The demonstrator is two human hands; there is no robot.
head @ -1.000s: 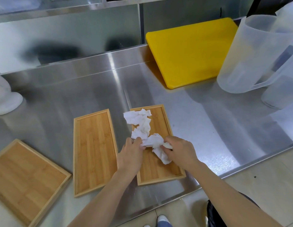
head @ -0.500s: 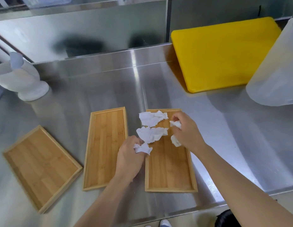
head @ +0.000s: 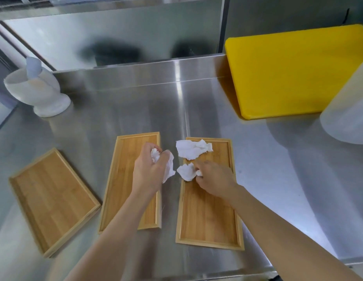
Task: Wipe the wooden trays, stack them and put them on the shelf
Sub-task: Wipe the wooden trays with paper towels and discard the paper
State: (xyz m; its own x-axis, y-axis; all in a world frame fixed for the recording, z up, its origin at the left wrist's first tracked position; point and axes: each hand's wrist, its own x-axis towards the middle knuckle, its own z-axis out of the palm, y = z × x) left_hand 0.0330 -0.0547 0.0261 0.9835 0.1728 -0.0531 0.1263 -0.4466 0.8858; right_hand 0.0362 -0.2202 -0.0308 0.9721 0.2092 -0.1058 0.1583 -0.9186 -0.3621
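Across the steel surface (head: 257, 159) three shallow bamboo trays (head: 53, 199) are lying flat and unstacked, probably so each can be wiped. Your left hand (head: 150, 171) is curling shut around a crumpled white paper wad (head: 168, 165) over the middle tray (head: 126, 179); your right hand (head: 213, 179) is pinching a smaller piece (head: 186, 172) on the right tray (head: 209, 220).

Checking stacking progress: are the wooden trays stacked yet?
Not stacked. Left tray, middle tray and right tray lie apart on the steel counter.
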